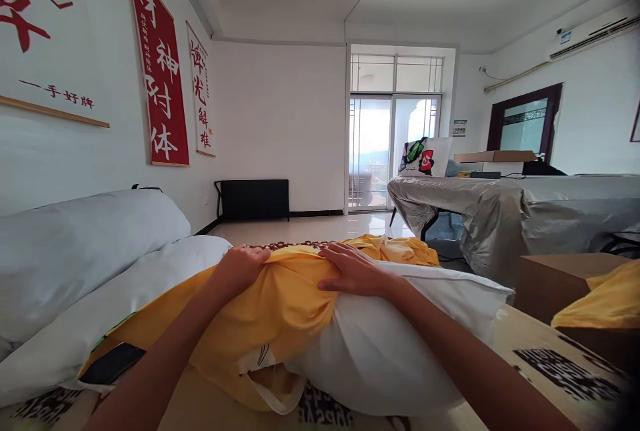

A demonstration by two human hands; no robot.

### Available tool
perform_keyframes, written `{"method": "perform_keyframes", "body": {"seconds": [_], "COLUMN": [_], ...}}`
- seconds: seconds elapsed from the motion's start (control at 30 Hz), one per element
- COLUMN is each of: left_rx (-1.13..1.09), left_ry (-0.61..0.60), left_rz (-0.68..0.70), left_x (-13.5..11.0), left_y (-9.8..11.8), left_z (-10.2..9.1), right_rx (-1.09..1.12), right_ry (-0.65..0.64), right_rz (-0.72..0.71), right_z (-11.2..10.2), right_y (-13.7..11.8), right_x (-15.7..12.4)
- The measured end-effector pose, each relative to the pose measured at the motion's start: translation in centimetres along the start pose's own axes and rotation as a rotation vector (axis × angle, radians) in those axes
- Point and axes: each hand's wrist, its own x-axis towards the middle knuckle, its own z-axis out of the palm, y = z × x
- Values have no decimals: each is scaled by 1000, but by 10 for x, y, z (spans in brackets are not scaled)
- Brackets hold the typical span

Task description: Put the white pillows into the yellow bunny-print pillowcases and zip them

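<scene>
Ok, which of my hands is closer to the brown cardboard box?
Right. The right hand lies flat on the yellow cover, with the cardboard box off to its right beyond the end of the white pillow. The left hand grips the cover farther left.

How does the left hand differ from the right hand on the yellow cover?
The left hand is curled, bunching the cover; the right hand lies flat and open. The left hand lies wholly on yellow; the right hand's wrist crosses the white pillow. Both rest on top of the cover.
</scene>
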Motion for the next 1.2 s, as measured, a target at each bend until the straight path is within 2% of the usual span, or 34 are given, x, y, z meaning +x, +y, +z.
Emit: {"method": "perform_keyframes", "body": {"seconds": [0.07,0.13,0.3,0.43,0.5,0.57,0.67,0.77,0.9,1.0,1.03,1.1,1.17,1.2], "left_rx": [13,16,-1,-120,-122,-82,-23,89,242,196,174,116,7,-58], "left_ry": [24,40,41,-166,-267,-295,-262,-115,187,301,333,357,266,190], "left_rz": [-23,-25,-28,-92,-157,-192,-210,-263,-338,-383,-404,-476,-560,-594], "left_x": [1,3,5,-10,-21,-30,-33,-26,-8,10,16,26,28,27], "left_y": [-7,-10,-2,-13,-26,-38,-47,-45,-37,-32,-31,-30,-31,-32], "left_z": [-7,-10,-8,-8,-9,-12,-18,-24,-27,-22,-18,-6,13,26], "right_rx": [24,-1,-142,-92,-69,-74,-150,-263,-399,-494,-511,-519,-506,-491], "right_ry": [-84,-125,-37,30,66,81,58,75,253,459,517,567,477,360], "right_rz": [-45,-31,223,342,345,316,313,365,452,525,536,540,505,461], "right_z": [-8,-7,26,39,37,31,13,-15,-64,-85,-85,-70,-40,-23], "right_y": [1,3,14,26,27,22,11,4,3,-2,-7,-22,-43,-54], "right_x": [-10,-18,-19,-19,-18,-14,-1,12,19,20,20,20,16,13]}}
